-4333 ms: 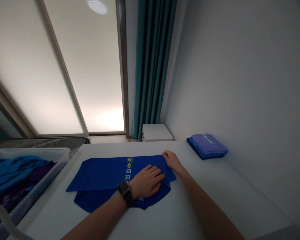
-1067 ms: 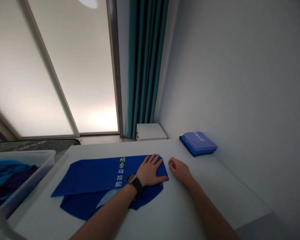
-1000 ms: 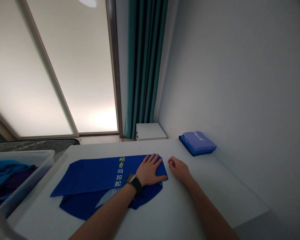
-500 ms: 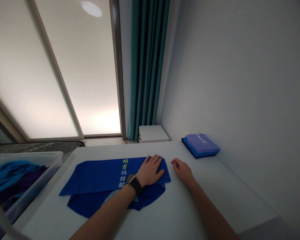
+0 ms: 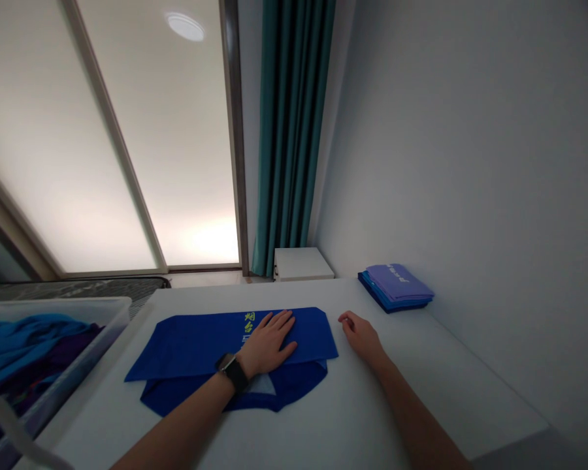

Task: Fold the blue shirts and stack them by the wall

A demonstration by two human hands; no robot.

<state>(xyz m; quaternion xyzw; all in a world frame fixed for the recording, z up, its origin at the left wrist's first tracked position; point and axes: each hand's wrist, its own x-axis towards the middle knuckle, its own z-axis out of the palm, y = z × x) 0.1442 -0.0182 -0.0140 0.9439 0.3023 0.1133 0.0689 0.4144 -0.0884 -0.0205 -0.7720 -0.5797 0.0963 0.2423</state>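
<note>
Cloth (image 5: 200, 343), blue and folded, is being pressed on the table (image 5: 436, 378) by the left hand (image 5: 268, 346), spread slightly apart; the right hand (image 5: 362, 336) is being held curled beside it, fingertip contact unclear. Edges are probably being best kept square by light, outward smoothing.

Shirt (image 5: 196, 343) on table (image 5: 333, 418), bin (image 5: 115, 320) (clothes (image 5: 29, 339) inside) to its left, garment stack (image 5: 399, 285) to its right

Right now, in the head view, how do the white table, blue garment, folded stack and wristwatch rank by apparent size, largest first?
White table
Blue garment
Folded stack
Wristwatch
No close calls.
</note>
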